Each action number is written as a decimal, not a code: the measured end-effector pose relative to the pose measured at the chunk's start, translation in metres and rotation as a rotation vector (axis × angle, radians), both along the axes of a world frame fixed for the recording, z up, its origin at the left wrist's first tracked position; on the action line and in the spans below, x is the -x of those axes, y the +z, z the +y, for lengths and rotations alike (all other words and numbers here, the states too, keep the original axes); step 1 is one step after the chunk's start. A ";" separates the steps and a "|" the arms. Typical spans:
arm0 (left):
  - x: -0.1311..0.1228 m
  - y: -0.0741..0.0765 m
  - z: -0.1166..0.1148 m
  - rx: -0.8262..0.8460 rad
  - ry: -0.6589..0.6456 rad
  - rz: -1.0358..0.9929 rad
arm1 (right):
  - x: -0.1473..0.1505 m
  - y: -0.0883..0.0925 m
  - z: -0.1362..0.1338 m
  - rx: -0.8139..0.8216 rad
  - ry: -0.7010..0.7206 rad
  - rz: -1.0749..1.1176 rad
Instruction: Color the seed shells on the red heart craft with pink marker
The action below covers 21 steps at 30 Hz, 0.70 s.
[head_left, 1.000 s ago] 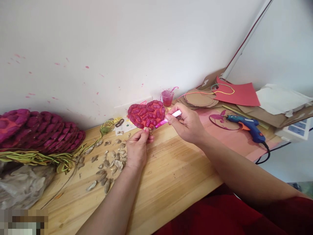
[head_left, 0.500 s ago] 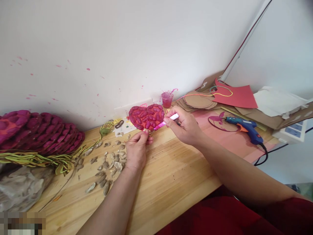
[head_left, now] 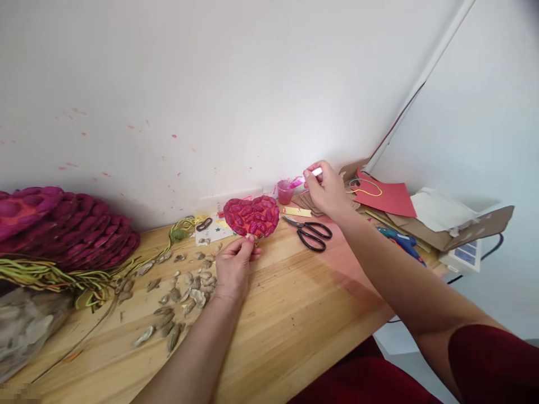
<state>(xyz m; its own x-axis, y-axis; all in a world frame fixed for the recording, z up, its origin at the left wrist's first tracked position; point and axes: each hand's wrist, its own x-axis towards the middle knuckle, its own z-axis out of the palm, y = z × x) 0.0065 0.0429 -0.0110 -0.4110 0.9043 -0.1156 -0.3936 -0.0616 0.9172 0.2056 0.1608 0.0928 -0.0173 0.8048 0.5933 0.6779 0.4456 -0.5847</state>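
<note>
My left hand (head_left: 234, 268) pinches the lower tip of a heart (head_left: 251, 216) covered with peanut shells painted magenta, holding it up over the table. In my right hand (head_left: 326, 192) is a paintbrush (head_left: 298, 182) with a white handle, gripped between thumb and fingers. Its pink bristles are just at the rim of a clear plastic cup (head_left: 285, 195) of pink paint; whether they touch it I cannot tell. Black-handled scissors (head_left: 310, 232) lie below my right hand. Loose peanut shells (head_left: 197, 296) are scattered left of my left hand.
At the left stands a stack of magenta shell-covered pieces (head_left: 80, 227) with yellow-green cords (head_left: 54, 275) and a plastic bag (head_left: 29, 325). Red paper (head_left: 387, 193), cardboard and a blue glue gun (head_left: 400, 241) lie at the right. The paint-spotted wall (head_left: 236, 95) rises behind.
My right hand has lifted the paintbrush off the heart and carried it up and right to the paint cup. The scissors are now uncovered. My left hand still holds the heart.
</note>
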 end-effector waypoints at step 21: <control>-0.002 -0.005 0.003 -0.036 -0.012 0.027 | 0.041 0.000 0.095 0.416 -0.240 -0.702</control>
<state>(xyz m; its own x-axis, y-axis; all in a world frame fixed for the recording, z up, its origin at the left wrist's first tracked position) 0.0082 0.0461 -0.0157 -0.4022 0.9127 -0.0717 -0.3694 -0.0902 0.9249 0.1650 0.2561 0.0933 -0.0720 0.9839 0.1636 0.9933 0.0856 -0.0776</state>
